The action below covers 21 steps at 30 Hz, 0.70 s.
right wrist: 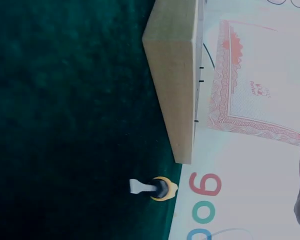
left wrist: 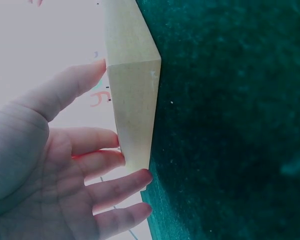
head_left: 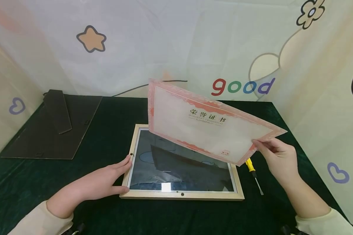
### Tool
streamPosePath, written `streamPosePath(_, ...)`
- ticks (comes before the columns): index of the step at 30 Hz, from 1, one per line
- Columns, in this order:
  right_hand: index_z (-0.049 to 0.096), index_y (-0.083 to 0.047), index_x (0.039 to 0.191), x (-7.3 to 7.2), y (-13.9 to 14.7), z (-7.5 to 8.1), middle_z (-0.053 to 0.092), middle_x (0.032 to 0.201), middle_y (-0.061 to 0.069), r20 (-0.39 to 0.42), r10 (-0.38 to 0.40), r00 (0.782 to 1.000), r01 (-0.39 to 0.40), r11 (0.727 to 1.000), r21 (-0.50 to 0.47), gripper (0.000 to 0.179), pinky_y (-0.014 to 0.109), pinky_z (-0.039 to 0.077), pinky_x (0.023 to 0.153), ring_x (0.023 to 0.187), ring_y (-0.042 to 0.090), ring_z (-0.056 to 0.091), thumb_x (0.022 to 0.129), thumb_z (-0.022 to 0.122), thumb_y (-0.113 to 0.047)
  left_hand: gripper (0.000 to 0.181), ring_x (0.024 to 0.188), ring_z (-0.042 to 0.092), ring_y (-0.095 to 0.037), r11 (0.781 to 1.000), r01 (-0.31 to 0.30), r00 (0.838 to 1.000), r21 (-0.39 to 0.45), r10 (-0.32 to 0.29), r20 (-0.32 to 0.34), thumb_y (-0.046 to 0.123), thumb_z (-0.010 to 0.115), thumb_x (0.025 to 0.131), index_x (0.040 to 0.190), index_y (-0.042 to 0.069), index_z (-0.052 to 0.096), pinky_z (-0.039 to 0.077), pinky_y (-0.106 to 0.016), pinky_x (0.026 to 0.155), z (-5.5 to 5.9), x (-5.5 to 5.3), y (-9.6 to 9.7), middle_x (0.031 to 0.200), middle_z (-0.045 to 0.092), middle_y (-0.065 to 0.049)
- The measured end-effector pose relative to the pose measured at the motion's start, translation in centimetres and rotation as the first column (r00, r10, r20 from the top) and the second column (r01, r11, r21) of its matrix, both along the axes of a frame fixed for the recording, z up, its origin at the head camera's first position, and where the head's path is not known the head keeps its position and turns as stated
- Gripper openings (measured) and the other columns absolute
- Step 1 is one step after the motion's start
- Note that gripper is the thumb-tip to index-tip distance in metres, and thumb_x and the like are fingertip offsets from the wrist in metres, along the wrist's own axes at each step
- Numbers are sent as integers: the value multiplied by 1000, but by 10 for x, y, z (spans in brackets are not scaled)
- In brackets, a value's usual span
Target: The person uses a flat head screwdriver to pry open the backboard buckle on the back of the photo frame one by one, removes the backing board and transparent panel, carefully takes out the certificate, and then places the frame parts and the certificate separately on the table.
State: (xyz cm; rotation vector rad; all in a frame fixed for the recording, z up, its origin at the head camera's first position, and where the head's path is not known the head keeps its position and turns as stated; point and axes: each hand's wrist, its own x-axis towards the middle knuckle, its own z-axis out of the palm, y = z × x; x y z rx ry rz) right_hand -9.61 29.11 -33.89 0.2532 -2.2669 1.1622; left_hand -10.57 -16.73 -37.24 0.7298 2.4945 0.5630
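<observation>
A certificate (head_left: 176,111) with a pink and red border is held up at a slant by my right hand (head_left: 277,156), thumb and fingers pinching its lower right edge. It hangs above a light wooden picture frame (head_left: 153,195) and hides the frame's far right part. The frame lies flat, its dark glossy pane (head_left: 176,173) reflecting the sheet. At the frame's left side, my left hand (head_left: 111,181) touches the edge with extended fingertips. In the left wrist view, the spread fingers (left wrist: 122,187) meet the wooden side. The right wrist view catches the certificate's printed corner (right wrist: 240,110).
A black backing board (head_left: 26,140) with a stand leg (head_left: 58,111) lies at the far left of the dark green cloth (head_left: 117,111). Right of the frame is a screwdriver (head_left: 254,173) with a yellow handle, partly behind the certificate. A printed curtain (head_left: 164,42) closes the back.
</observation>
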Motion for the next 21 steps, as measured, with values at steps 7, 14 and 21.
streamPosePath(7,65,7,107,5,5,-5,66,101,-16,99,-9,995,19,995,-95,22,16,49,73,86,0,65,87,62,1,88,133,32,-31,1000,6,1000,6,-6,8,49,65,83,147,5,24,36,-49,99,-2,1,-1,154,13,-13)
streamPosePath(14,65,-4,115,11,10,-18,68,97,-12,311,123,942,10,919,-393,27,18,49,73,83,3,66,89,63,-12,87,134,30,-30,1000,6,1000,16,-6,11,46,64,85,147,4,21,35,-48,101,0,1,0,155,10,-12)
streamPosePath(21,68,-21,102,20,17,-32,68,98,-9,438,295,849,67,763,-643,15,19,51,74,83,7,66,89,64,-16,85,135,29,-30,1000,-3,999,11,2,33,46,62,86,148,5,21,35,-49,101,1,1,-1,155,8,-11)
